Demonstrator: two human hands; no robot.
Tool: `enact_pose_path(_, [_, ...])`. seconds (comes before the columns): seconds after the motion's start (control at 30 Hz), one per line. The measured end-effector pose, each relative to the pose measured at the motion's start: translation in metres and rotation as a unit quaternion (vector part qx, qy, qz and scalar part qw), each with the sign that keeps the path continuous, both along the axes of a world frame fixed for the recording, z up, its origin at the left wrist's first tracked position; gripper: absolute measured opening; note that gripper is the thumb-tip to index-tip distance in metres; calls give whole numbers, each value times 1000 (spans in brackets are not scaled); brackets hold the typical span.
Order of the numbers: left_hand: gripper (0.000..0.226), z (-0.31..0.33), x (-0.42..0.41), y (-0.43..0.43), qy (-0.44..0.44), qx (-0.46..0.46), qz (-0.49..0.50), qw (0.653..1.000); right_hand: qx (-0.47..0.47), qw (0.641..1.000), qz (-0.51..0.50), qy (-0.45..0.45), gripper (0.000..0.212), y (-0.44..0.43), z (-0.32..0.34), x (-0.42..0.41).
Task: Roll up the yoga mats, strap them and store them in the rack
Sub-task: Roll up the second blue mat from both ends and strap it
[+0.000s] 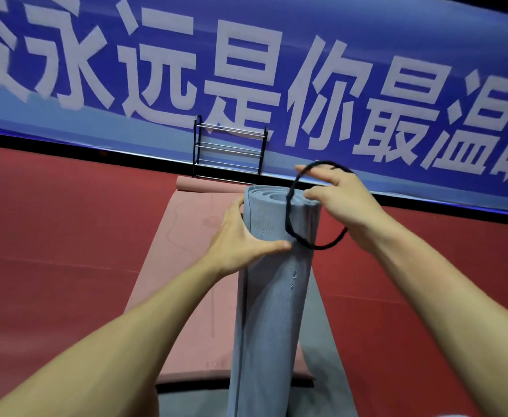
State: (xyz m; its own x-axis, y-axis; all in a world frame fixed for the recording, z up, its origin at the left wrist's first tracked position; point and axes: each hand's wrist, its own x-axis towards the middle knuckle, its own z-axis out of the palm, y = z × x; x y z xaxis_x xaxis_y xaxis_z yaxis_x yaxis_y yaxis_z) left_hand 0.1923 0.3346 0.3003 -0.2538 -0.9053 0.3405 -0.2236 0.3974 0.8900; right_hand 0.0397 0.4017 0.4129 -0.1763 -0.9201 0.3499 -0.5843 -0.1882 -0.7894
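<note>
A rolled grey-blue yoga mat stands upright in front of me. My left hand grips its upper left side, thumb across the front. A black elastic strap loop is spread open by my right hand at the roll's top end; the loop hangs partly over the top right rim. A pink yoga mat lies unrolled flat on the floor behind the roll, its far end slightly curled. The black metal rack with silver bars stands empty against the wall beyond.
The floor is red carpet. A large blue banner with white characters covers the wall behind the rack. Part of a grey mat lies flat on the floor to the right of the roll's base.
</note>
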Motion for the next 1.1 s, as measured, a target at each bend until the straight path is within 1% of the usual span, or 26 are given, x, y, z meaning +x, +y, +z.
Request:
enact_pose_path(0.07, [113,0,3,2,-6,-2,-11,1000,25,999,23,-21,45,-3,-2,7])
enact_pose_path(0.13, [112,-1,3,3,1,1,-30,1000,41,999,31,-5,43,-5,-5,11])
enact_pose_path(0.2, [108,-1,4,4,11,12,-56,998,55,997,25,48,41,-7,-5,14])
enact_pose_path(0.23, [102,1,6,5,15,27,-78,996,63,995,12,79,39,-8,-4,16])
enact_pose_path(0.3, [82,10,11,11,23,59,-157,986,84,987,-25,136,37,-10,0,19])
enact_pose_path(0.33, [77,13,12,13,19,72,-199,977,94,981,-39,165,36,-10,2,20])
enact_pose_path(0.37, [79,16,13,16,16,77,-231,970,104,974,-50,193,35,-9,4,21])
enact_pose_path(0.4, [87,18,11,18,10,73,-241,968,112,968,-56,217,34,-7,5,22])
enact_pose_path(0.43, [94,18,8,20,9,60,-236,970,115,963,-60,236,32,-6,6,22])
enact_pose_path(0.5, [96,14,0,19,1,27,-189,982,116,958,-66,255,30,-5,7,25])
enact_pose_path(0.63, [85,12,-5,20,-53,44,-90,994,117,955,-69,265,31,-5,6,26])
enact_pose_path(0.7, [78,11,-4,19,-83,24,-54,995,115,955,-51,270,29,-4,6,23])
enact_pose_path(0.73, [71,11,-2,18,-87,12,-41,995,114,956,-41,268,28,-3,7,20])
enact_pose_path(0.8, [51,13,1,20,-65,-8,-24,998,112,961,-23,253,26,-1,6,14])
enact_pose_path(0.83, [48,13,3,18,-51,-13,-10,999,109,963,-17,246,27,1,6,11])
enact_pose_path(0.93, [59,12,11,9,-5,-20,31,999,95,972,-19,214,28,4,2,2])
enact_pose_path(0.97, [58,12,13,6,0,-26,37,999,88,976,-17,199,29,5,1,0])
enact_pose_path(1.03, [50,16,17,6,9,-36,40,999,81,980,-20,178,40,6,-1,-2])
enact_pose_path(1.1, [42,22,18,9,42,-31,44,998,81,981,-34,173,36,5,-3,-3])
